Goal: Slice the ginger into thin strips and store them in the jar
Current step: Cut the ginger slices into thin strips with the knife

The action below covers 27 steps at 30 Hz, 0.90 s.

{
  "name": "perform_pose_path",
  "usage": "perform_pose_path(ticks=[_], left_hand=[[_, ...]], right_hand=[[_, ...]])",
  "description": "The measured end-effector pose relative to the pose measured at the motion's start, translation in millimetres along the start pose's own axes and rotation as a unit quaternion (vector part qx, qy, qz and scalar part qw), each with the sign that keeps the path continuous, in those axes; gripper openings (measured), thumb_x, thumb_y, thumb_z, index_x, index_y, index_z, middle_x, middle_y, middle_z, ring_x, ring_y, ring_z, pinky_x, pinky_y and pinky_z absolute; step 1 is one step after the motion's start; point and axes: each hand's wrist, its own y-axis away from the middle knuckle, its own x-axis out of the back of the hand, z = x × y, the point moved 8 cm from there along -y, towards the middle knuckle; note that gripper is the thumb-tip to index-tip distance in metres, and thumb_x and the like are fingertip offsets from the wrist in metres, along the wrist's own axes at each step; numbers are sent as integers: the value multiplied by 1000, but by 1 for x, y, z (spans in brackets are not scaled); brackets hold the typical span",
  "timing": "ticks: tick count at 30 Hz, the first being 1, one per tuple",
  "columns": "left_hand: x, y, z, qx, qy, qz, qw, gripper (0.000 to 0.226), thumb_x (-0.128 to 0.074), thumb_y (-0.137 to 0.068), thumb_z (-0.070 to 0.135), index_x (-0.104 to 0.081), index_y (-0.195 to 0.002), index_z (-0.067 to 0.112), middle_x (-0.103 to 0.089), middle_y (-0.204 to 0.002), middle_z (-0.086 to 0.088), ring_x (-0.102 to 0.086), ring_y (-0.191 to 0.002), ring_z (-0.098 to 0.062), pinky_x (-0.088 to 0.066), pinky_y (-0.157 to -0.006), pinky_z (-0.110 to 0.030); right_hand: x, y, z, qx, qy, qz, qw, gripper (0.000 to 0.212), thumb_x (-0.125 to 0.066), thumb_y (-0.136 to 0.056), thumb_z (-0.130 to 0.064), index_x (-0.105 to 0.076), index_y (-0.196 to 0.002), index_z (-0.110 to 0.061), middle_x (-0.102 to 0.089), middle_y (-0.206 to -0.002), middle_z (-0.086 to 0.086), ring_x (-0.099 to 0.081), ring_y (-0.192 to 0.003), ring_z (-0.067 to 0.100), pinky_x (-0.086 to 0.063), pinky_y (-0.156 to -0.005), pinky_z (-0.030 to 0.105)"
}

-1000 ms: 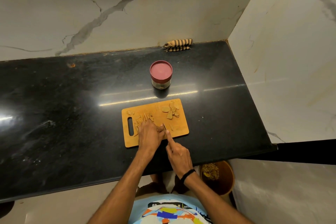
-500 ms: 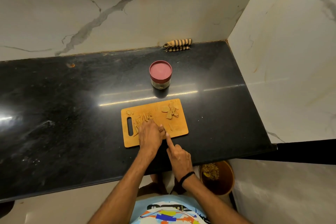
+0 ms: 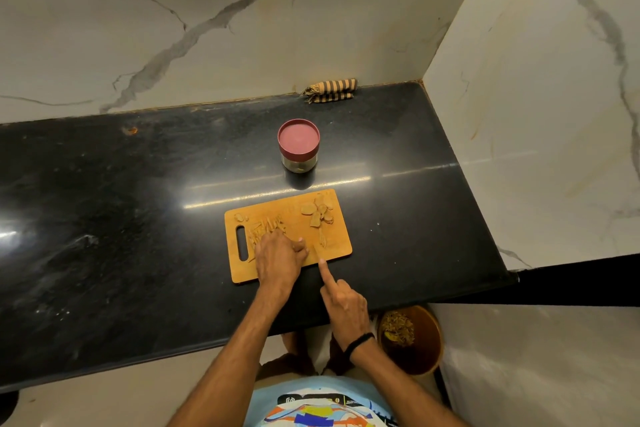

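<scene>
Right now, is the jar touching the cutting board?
Apart. The head view shows the jar standing on the counter beyond the cutting board, with a strip of dark counter between them.

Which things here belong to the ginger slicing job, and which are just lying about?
Job: board; ginger slices; ginger strips; jar, lid on; left hand, on the board; right hand, fingertip at the board's near edge.

Lying about: striped cloth by the back wall; bin on the floor.
</scene>
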Motion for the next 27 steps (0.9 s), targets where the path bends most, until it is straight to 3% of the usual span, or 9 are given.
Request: perform_pose_path(ticks=[2, 6, 11, 15, 20, 24, 27], left_hand=[[-1, 1, 2, -6, -10, -8, 1000, 33, -67, -91, 48, -75, -105, 20, -61, -95, 3, -55, -92, -15, -45, -83, -33], [6, 6, 4, -33, 28, -3, 999, 32, -72, -89, 41, -76, -113, 19, -59, -93, 1, -54, -89, -16, -48, -82, -35], [25, 14, -10, -18, 86, 49, 995, 38, -75, -89, 27, -70, -125, 18, -58, -96, 0, -49, -94, -15, -47, -87, -32], [38, 16, -27, 24, 115, 76, 990, 35, -74, -89, 23, -70, -123, 17, -52, -91, -1, -50, -86, -17, -52, -81, -35], [41, 19, -41, 53, 147, 87, 984, 32, -72, -92, 21, -70, -123, 16, -57, -104, -6, -54, -86, -15, -52, -72, -27], [43, 19, -45, 57, 165, 89, 981, 33, -72, -91, 20, -70, -124, 16, -60, -112, -7, -59, -91, -18, -59, -77, -33], [43, 16, -43, 55, 159, 92, 981, 33, -72, -91, 18, -70, -124, 15, -60, -113, -10, -60, -97, -23, -55, -84, -31]], right_hand=[[0, 0, 1, 3, -7, 3, 1000, 74, -83, -74, -12, -53, -141, -21, -40, -56, -2, -27, -43, 7, -36, -36, 23], [2, -2, 3, -17, -36, 5, 999, 77, -77, -81, -11, -39, -148, -22, -39, -58, -4, -35, -43, 7, -38, -38, 21], [7, -13, 15, -93, -31, 11, 995, 71, -76, -83, -13, -45, -146, -16, -39, -59, -6, -33, -44, 6, -28, -43, 18], [-6, -10, -9, -77, -11, -14, 997, 73, -78, -81, -18, -44, -146, -19, -37, -59, -6, -28, -43, 4, -28, -40, 17], [-21, -9, -53, -24, -1, -29, 999, 80, -82, -77, -19, -43, -146, -21, -41, -56, -4, -24, -42, 6, -28, -35, 19], [-15, -14, -46, -47, -13, -11, 999, 74, -77, -81, -18, -44, -147, -19, -37, -57, -5, -25, -43, 6, -27, -37, 18], [-16, -13, -36, -62, -31, -16, 997, 76, -78, -82, -18, -41, -148, -21, -36, -58, -6, -27, -43, 5, -27, -39, 17]])
